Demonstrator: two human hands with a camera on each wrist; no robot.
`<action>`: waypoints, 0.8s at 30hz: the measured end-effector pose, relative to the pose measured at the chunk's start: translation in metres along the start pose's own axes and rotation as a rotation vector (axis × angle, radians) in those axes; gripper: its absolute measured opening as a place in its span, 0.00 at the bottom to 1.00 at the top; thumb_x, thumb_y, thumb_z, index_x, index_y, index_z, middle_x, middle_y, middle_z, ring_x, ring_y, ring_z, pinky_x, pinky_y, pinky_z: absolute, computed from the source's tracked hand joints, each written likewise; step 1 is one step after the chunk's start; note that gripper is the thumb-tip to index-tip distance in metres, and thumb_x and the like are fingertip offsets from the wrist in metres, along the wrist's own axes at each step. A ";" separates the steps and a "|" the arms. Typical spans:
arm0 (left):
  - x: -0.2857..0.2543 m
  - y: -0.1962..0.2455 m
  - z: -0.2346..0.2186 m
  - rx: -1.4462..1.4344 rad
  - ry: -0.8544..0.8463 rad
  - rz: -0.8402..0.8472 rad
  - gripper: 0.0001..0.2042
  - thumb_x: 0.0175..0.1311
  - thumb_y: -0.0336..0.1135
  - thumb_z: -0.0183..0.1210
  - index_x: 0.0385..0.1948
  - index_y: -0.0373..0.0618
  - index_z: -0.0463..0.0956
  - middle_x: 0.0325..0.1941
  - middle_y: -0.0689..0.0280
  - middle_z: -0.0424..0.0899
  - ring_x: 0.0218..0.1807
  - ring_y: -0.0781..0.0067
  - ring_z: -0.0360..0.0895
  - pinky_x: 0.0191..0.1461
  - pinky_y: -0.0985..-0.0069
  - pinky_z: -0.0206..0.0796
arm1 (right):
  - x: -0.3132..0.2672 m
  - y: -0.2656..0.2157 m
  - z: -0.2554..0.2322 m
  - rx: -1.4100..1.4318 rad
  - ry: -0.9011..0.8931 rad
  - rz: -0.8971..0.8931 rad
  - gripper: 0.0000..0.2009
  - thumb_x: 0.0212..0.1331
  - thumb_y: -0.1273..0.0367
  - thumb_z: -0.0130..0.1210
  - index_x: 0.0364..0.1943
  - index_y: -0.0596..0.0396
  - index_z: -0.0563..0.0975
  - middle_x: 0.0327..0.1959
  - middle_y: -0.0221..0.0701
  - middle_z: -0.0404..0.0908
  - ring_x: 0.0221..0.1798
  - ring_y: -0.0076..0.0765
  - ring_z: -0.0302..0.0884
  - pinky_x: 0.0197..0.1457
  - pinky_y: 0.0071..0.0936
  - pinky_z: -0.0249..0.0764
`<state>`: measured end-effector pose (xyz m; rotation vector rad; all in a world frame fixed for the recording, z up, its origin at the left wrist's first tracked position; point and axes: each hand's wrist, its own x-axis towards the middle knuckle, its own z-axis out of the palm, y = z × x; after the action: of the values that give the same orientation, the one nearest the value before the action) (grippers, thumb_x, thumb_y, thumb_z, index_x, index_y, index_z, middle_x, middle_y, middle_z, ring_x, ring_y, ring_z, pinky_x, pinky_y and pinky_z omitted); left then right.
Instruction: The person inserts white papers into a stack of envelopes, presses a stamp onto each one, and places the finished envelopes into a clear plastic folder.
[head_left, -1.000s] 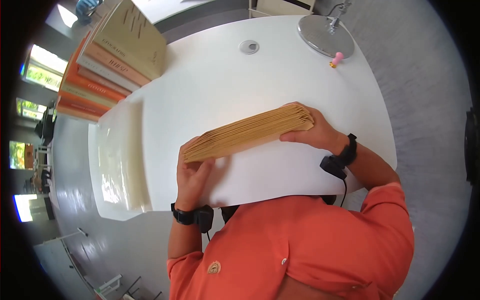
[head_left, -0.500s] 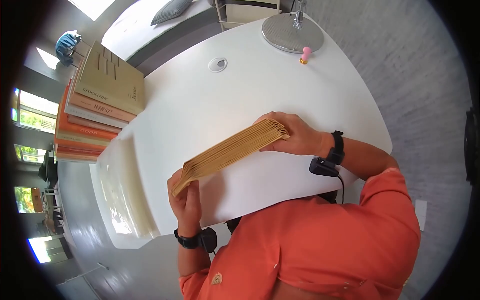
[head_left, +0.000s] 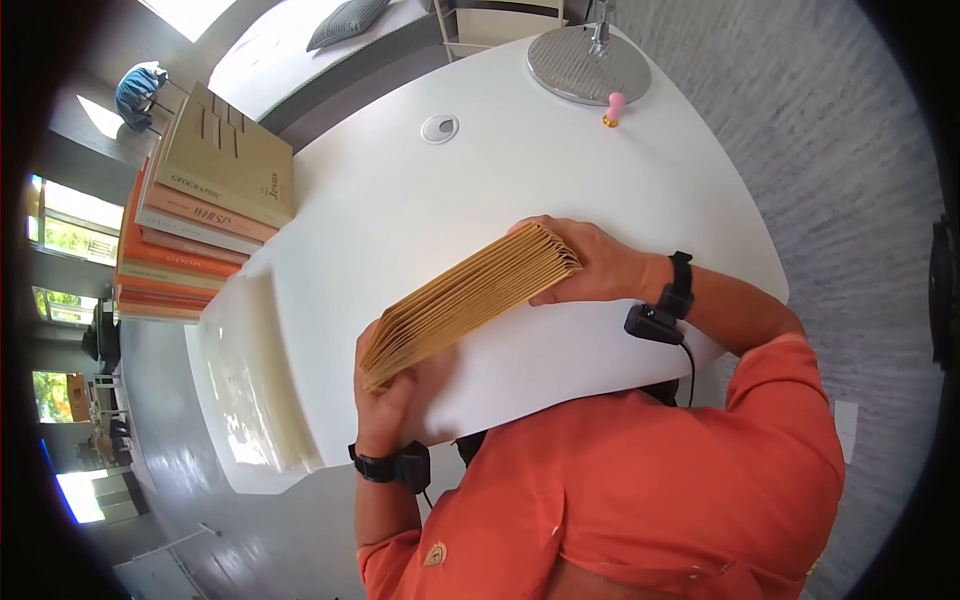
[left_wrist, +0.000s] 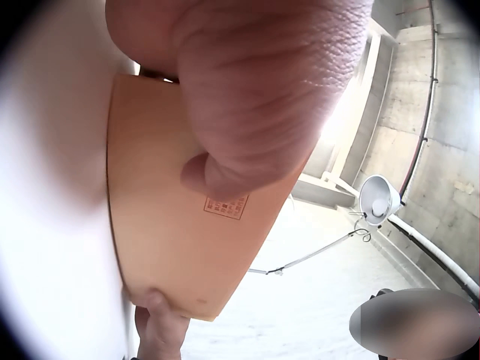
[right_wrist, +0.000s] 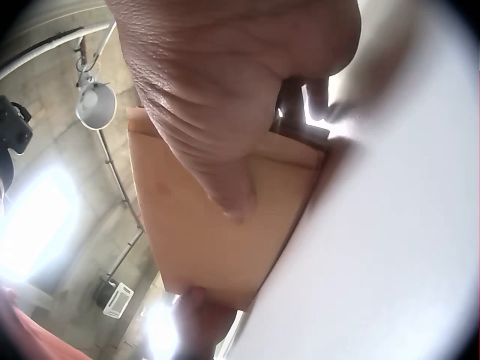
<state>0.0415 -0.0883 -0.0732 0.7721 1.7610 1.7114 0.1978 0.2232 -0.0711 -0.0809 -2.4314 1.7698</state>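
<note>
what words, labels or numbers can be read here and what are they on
"GEOGRAPHIC": tan book
"WHISP": peach book
"GOOD": orange book
Too small or blurred: tan book's second word, white book, cream book, paper stack's red print, shirt badge

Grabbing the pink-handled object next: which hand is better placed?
Right, probably: the right hand is nearer the pink-handled object; the left hand is farther. Both grip the brown paper stack.

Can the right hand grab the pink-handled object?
Probably not without letting go: the right hand holds the brown paper stack, though nothing stands between that hand and the pink-handled object.
</note>
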 end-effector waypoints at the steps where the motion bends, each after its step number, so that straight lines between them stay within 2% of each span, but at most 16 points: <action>1: 0.001 0.001 -0.001 -0.011 0.005 -0.045 0.26 0.63 0.21 0.54 0.65 0.39 0.66 0.58 0.64 0.78 0.57 0.74 0.75 0.62 0.75 0.67 | 0.000 0.000 0.001 0.001 0.000 0.001 0.36 0.49 0.76 0.74 0.65 0.50 0.69 0.54 0.29 0.80 0.57 0.28 0.78 0.63 0.28 0.75; 4: 0.006 0.000 0.000 0.080 0.042 -0.044 0.22 0.64 0.20 0.53 0.61 0.37 0.71 0.54 0.65 0.80 0.54 0.75 0.76 0.62 0.75 0.67 | -0.001 0.004 0.004 0.022 0.072 -0.010 0.32 0.50 0.76 0.74 0.61 0.52 0.72 0.51 0.29 0.81 0.54 0.27 0.78 0.60 0.28 0.76; 6: 0.004 -0.003 -0.004 0.121 0.040 -0.025 0.21 0.64 0.19 0.53 0.60 0.37 0.73 0.54 0.65 0.80 0.54 0.75 0.77 0.61 0.75 0.67 | 0.001 0.009 0.004 -0.032 0.104 -0.051 0.27 0.48 0.68 0.74 0.54 0.51 0.75 0.43 0.38 0.83 0.48 0.46 0.80 0.53 0.38 0.75; 10: 0.001 -0.003 -0.002 0.157 0.047 -0.003 0.19 0.64 0.18 0.52 0.57 0.36 0.75 0.54 0.64 0.81 0.54 0.75 0.77 0.61 0.75 0.68 | -0.002 0.005 0.003 -0.010 0.108 -0.039 0.23 0.49 0.68 0.73 0.50 0.52 0.77 0.41 0.37 0.83 0.46 0.46 0.80 0.52 0.38 0.75; 12: -0.002 -0.006 -0.004 0.172 0.035 -0.043 0.19 0.65 0.19 0.53 0.58 0.36 0.75 0.55 0.64 0.81 0.54 0.76 0.77 0.61 0.75 0.68 | -0.001 0.007 0.002 -0.112 0.083 -0.072 0.22 0.51 0.68 0.72 0.50 0.52 0.78 0.40 0.36 0.84 0.45 0.44 0.81 0.51 0.37 0.75; 14: 0.000 -0.008 -0.007 0.187 0.017 -0.080 0.19 0.65 0.19 0.53 0.58 0.36 0.75 0.55 0.64 0.81 0.55 0.76 0.77 0.60 0.75 0.68 | 0.000 0.002 0.000 -0.065 0.080 -0.053 0.21 0.52 0.68 0.72 0.50 0.53 0.78 0.41 0.36 0.85 0.45 0.42 0.81 0.51 0.35 0.75; 16: -0.001 -0.010 -0.009 0.219 -0.013 -0.008 0.19 0.66 0.20 0.55 0.58 0.37 0.75 0.55 0.65 0.81 0.55 0.76 0.77 0.60 0.76 0.68 | -0.001 0.002 0.001 -0.012 0.077 -0.024 0.20 0.52 0.68 0.72 0.49 0.53 0.78 0.41 0.37 0.85 0.44 0.40 0.82 0.51 0.34 0.75; 18: 0.000 -0.014 -0.009 0.252 -0.009 0.006 0.18 0.66 0.21 0.56 0.58 0.36 0.76 0.53 0.65 0.82 0.54 0.76 0.77 0.60 0.76 0.68 | 0.001 0.006 0.001 -0.016 0.059 0.052 0.20 0.53 0.69 0.71 0.51 0.56 0.79 0.42 0.34 0.86 0.43 0.32 0.82 0.51 0.30 0.76; 20: 0.002 -0.012 -0.008 0.288 -0.005 0.029 0.17 0.66 0.21 0.56 0.57 0.36 0.76 0.52 0.66 0.84 0.52 0.76 0.78 0.60 0.76 0.69 | 0.004 0.005 -0.003 0.068 0.030 0.113 0.22 0.54 0.71 0.71 0.53 0.58 0.79 0.44 0.32 0.86 0.46 0.28 0.81 0.54 0.28 0.76; 22: 0.003 -0.002 -0.002 0.180 0.054 -0.141 0.15 0.67 0.22 0.57 0.55 0.36 0.78 0.48 0.65 0.86 0.50 0.77 0.80 0.59 0.75 0.70 | 0.008 -0.001 -0.009 0.150 0.002 0.171 0.23 0.54 0.73 0.71 0.55 0.60 0.78 0.45 0.30 0.86 0.49 0.24 0.81 0.57 0.26 0.76; 23: 0.005 0.005 0.002 0.183 0.053 -0.135 0.15 0.67 0.22 0.57 0.55 0.36 0.78 0.48 0.65 0.86 0.50 0.77 0.80 0.59 0.75 0.70 | 0.009 -0.006 -0.014 0.139 0.000 0.193 0.24 0.54 0.73 0.71 0.56 0.62 0.78 0.47 0.30 0.86 0.50 0.23 0.80 0.57 0.25 0.76; 24: 0.005 0.013 0.007 0.056 0.045 -0.138 0.15 0.67 0.23 0.59 0.54 0.36 0.79 0.48 0.64 0.87 0.50 0.76 0.81 0.58 0.74 0.70 | 0.011 -0.012 -0.018 0.130 -0.002 0.218 0.25 0.55 0.73 0.71 0.58 0.63 0.77 0.49 0.30 0.85 0.51 0.23 0.80 0.58 0.25 0.76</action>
<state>0.0432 -0.0797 -0.0602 0.6252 1.8547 1.6058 0.1897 0.2375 -0.0530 -0.3423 -2.3799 2.0127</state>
